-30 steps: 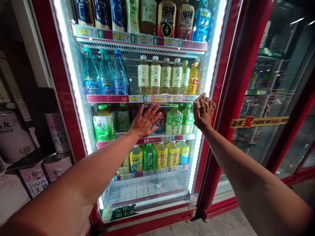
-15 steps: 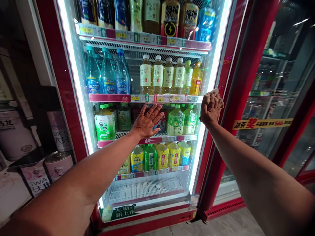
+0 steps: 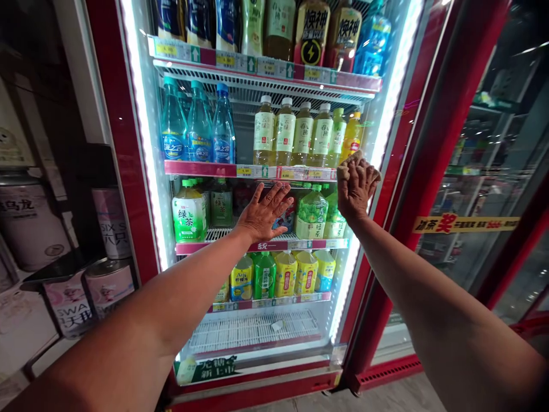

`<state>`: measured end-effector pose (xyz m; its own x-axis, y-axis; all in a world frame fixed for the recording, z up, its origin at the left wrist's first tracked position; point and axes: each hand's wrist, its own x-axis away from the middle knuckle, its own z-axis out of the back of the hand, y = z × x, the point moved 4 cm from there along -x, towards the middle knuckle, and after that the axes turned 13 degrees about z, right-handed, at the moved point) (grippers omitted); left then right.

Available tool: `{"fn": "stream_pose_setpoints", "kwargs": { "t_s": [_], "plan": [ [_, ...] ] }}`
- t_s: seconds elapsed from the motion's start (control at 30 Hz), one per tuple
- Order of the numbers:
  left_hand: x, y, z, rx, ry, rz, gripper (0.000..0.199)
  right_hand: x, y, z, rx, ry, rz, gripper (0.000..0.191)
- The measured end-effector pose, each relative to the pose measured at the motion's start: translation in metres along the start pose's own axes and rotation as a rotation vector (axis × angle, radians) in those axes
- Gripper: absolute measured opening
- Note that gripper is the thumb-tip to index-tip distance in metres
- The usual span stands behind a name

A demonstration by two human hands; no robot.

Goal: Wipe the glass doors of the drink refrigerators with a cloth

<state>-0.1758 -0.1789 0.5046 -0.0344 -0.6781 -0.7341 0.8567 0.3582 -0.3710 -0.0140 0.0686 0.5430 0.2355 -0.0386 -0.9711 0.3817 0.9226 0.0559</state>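
My right hand (image 3: 355,186) presses a crumpled brownish cloth (image 3: 364,163) against the glass door of a lit drinks cooler (image 3: 120,143), near the right light strip. Its fingers bend over the cloth. My left hand (image 3: 266,213) lies with fingers spread against the same glass, in front of the third shelf, and holds nothing. Behind the glass, green tea bottles (image 3: 189,214) stand left of that hand and green plum-tea bottles (image 3: 311,212) to its right. Pale-labelled tea bottles (image 3: 285,134) line the shelf above.
Blue bottles (image 3: 198,123) fill the second shelf's left side. Yellow cartons or bottles (image 3: 285,274) stand on a lower shelf. Pink tins and boxes (image 3: 107,286) are stacked at the left. Another red-framed cooler (image 3: 450,200) stands at the right, with a yellow sticker strip (image 3: 467,224).
My right hand has slid the cloth leftward across the glass, off the light strip toward the shelves. My left hand stays spread at nearly the same spot. The view has shifted slightly.
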Motion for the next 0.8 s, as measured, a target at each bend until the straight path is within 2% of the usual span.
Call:
{"fn": "stream_pose_setpoints", "kwargs": {
  "t_s": [0.17, 0.23, 0.33, 0.4, 0.5, 0.6, 0.7, 0.8],
  "plan": [
    [0.001, 0.0, 0.0, 0.011, 0.016, 0.003, 0.088, 0.006, -0.046, -0.004, -0.068, -0.174, 0.386, 0.057],
    [0.002, 0.001, 0.001, 0.022, 0.021, -0.005, 0.089, 0.005, -0.053, -0.002, -0.057, -0.167, 0.389, 0.057],
    [0.004, 0.0, 0.003, 0.04, 0.045, -0.011, 0.096, -0.001, -0.067, -0.001, -0.03, -0.078, 0.267, 0.059],
    [0.006, -0.001, 0.004, 0.053, 0.068, -0.004, 0.102, -0.002, -0.084, -0.004, -0.023, -0.076, 0.258, 0.06],
    [0.008, -0.003, 0.005, 0.076, 0.083, 0.003, 0.104, 0.0, -0.109, -0.009, -0.036, -0.206, 0.416, 0.059],
    [0.009, -0.005, 0.005, 0.096, 0.095, 0.014, 0.101, -0.004, -0.113, -0.008, -0.05, -0.289, 0.542, 0.056],
    [0.01, -0.007, 0.004, 0.11, 0.124, 0.026, 0.1, -0.014, -0.112, -0.007, -0.039, -0.201, 0.475, 0.058],
    [0.011, -0.006, 0.004, 0.121, 0.154, 0.031, 0.1, -0.019, -0.129, -0.011, -0.016, -0.14, 0.414, 0.061]
  ]
}}
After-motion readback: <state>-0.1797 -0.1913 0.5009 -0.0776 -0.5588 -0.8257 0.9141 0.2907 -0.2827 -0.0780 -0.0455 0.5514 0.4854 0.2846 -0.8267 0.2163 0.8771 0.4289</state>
